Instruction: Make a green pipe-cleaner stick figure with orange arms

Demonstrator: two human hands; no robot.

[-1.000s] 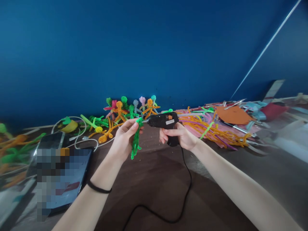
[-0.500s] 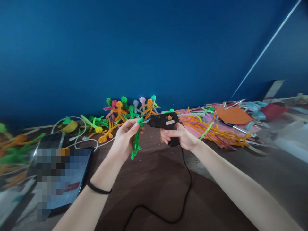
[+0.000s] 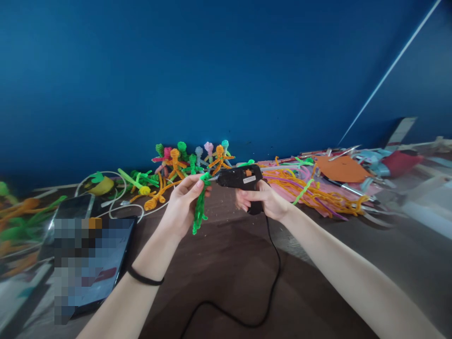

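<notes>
Left hand: closed, thumb and fingers pinching the upper part of a green pipe-cleaner figure, which hangs down from the grip above the table, clear of its surface. A black band sits on the left wrist.

Right hand: closed around the grip of a black hot-glue gun, at three o'clock from the left hand. The gun's nozzle points to nine o'clock and meets the top end of the figure, just beside the left fingertips. Whether the trigger is pressed cannot be told, and no glue bead is discernible. The gun's black cord runs down toward six o'clock across the dark brown table.

Surroundings: at twelve o'clock a row of finished multicoloured pipe-cleaner figures stands against the blue wall. At two o'clock lies a loose pile of orange, pink and green pipe cleaners, with an orange paper sheet beyond it. At eight o'clock lies a dark tablet, and a white cable lies above it.

Progress, as judged: the held figure is already twisted into body and limbs, and its top end is at the gluing stage. The row at the wall counts as completed output. The loose pile is unworked stock, so the batch appears partly done.
</notes>
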